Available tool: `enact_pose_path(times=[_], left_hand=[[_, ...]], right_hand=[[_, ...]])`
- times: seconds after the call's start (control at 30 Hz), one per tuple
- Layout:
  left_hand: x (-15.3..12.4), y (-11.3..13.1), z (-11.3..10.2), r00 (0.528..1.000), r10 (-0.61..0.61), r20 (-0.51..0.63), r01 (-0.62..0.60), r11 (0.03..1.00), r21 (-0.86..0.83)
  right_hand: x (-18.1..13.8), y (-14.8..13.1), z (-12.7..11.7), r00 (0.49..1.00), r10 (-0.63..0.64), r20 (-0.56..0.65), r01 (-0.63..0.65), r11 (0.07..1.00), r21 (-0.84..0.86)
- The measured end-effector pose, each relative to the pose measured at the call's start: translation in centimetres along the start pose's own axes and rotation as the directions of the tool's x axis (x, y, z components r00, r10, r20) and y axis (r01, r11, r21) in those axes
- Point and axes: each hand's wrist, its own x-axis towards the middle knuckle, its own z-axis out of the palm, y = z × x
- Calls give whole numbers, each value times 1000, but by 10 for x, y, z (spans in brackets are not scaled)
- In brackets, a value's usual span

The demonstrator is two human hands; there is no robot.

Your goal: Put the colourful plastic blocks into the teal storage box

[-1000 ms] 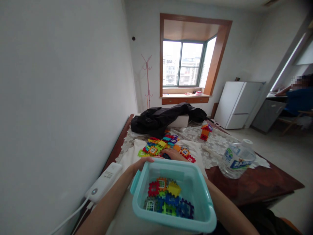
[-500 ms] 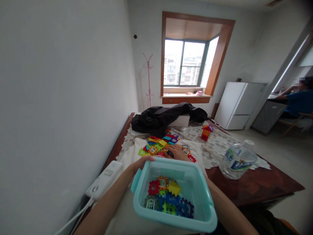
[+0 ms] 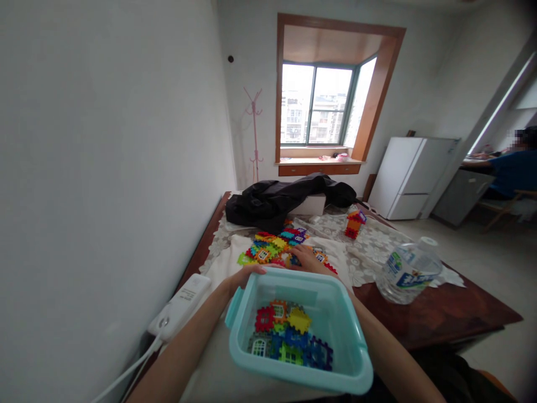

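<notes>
A turquoise plastic bin [image 3: 356, 347] sits tilted at the table's near edge, with several coloured toy tiles [image 3: 289, 336] in its bottom. My left hand [image 3: 243, 275] grips the bin's far left rim. Beyond the bin, my right hand [image 3: 308, 258] rests on a spread of coloured interlocking tiles [image 3: 271, 249] lying on a white cloth. Its fingers curl down over the tiles; whether any tile is in them is hidden.
A small built tile house [image 3: 353, 224] stands farther back on the lace cloth. A large water bottle [image 3: 409, 270] lies at the right. A black jacket [image 3: 281, 201] covers the far end. A white power strip [image 3: 180, 308] lies by the left wall. A person sits far right.
My right hand has slid a little farther from the bin into the tile pile. My left hand stays on the bin's rim, and the bin has hardly moved.
</notes>
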Motion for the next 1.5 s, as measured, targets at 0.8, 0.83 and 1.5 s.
enact_pose_path(times=[0.8, 0.83, 1.5], left_hand=[[2, -2, -3, 1000, 3, -5, -3, 1000, -28], [1, -1, 0, 1000, -1, -11, 1, 1000, -28], [0, 2, 5, 999, 12, -32, -14, 999, -40]], right_hand=[[-26, 22, -66, 926, 223, -304, -181, 970, 160], [-28, 33, -63, 925, 249, -289, -247, 968, 42], [-23, 33, -57, 894, 296, -336, -127, 887, 444]])
